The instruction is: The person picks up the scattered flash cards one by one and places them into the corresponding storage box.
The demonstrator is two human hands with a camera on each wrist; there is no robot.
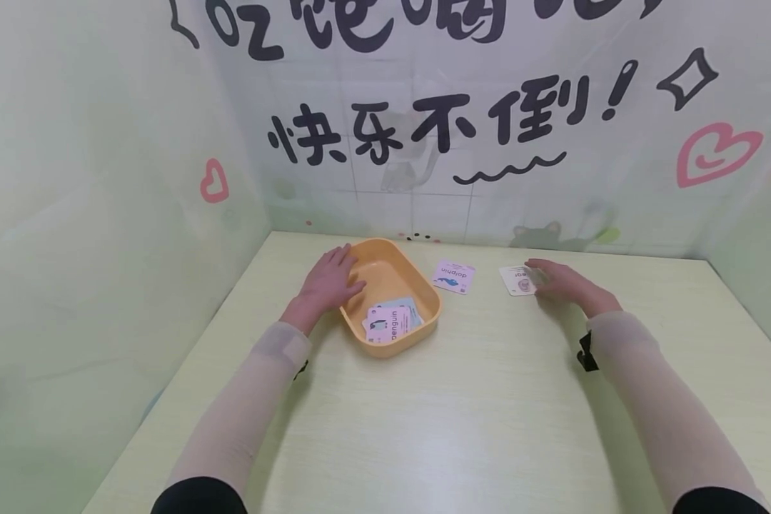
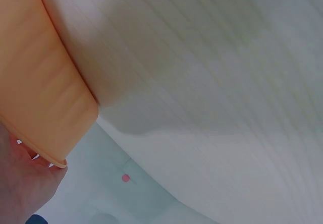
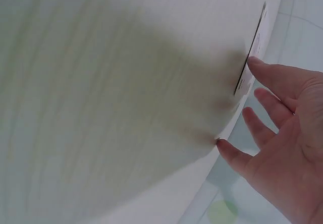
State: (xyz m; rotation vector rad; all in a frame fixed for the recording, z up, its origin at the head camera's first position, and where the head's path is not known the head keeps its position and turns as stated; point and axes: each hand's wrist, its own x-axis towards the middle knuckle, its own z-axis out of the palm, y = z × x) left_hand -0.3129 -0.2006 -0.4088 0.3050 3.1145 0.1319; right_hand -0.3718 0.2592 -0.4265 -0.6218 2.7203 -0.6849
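An orange plastic basket (image 1: 385,268) stands at the back left of the table, with several picture cards inside. The top card, a penguin card (image 1: 387,323), faces up. My left hand (image 1: 330,278) grips the basket's left rim, thumb over the inner side; in the left wrist view the left hand (image 2: 30,183) shows under the rim. Further right, my right hand (image 1: 564,283) reaches over a white card (image 1: 519,281), covering its right part. In the right wrist view the thumb of my right hand (image 3: 292,128) touches the card (image 3: 246,77), fingers spread and loosely bent.
A pink dolphin card (image 1: 453,276) lies between the basket and the white card. Behind the table's far edge hangs a white printed backdrop (image 1: 385,164) with black lettering. A pale green wall (image 1: 103,214) borders the left side.
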